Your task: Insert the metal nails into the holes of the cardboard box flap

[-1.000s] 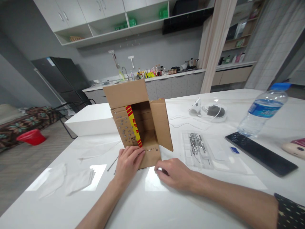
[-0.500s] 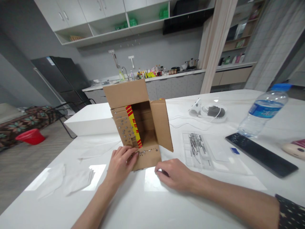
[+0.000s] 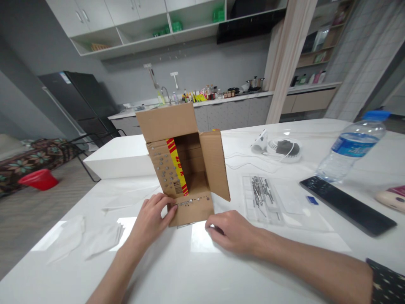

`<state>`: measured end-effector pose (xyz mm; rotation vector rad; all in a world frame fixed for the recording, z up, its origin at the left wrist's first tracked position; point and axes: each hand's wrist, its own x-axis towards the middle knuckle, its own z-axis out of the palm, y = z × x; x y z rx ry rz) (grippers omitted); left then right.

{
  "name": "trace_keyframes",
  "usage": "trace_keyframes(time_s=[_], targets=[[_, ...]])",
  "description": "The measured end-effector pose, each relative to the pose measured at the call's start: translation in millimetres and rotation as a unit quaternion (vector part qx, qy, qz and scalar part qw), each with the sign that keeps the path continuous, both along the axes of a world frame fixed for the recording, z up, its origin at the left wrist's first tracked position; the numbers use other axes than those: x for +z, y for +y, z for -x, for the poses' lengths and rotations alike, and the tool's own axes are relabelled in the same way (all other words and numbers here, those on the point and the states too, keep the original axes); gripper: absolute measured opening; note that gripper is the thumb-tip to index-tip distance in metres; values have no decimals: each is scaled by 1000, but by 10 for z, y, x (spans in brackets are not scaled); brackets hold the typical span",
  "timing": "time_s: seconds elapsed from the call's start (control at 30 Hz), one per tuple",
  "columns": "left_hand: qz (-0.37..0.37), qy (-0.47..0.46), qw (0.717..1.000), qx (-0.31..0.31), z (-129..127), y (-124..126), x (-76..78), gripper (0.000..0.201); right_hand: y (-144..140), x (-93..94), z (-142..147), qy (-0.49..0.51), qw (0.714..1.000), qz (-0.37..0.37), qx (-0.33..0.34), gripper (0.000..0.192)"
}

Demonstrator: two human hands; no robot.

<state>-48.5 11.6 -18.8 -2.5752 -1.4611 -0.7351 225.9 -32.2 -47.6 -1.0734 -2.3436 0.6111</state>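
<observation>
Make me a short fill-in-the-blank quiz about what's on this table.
1. The left hand touches the near flap of a ____ box.
2. The water bottle has a ____ cap.
3. The strip of tape inside the box is yellow and ____.

Missing words: cardboard; blue; red

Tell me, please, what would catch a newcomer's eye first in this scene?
The open cardboard box stands mid-table, lying on its side with flaps spread and a red and yellow strip inside. The left hand rests on the lower flap's left corner, studded with small round metal dots, and the right hand lies at its right corner. To the right sit a clear tray of metal pins and a water bottle.
</observation>
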Motion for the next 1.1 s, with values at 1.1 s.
trace_keyframes(time_s=[1.1], targets=[[16,-2,999,-30,-26,-1,-75,12,9,1,-5,8,1000,0,-1,18]])
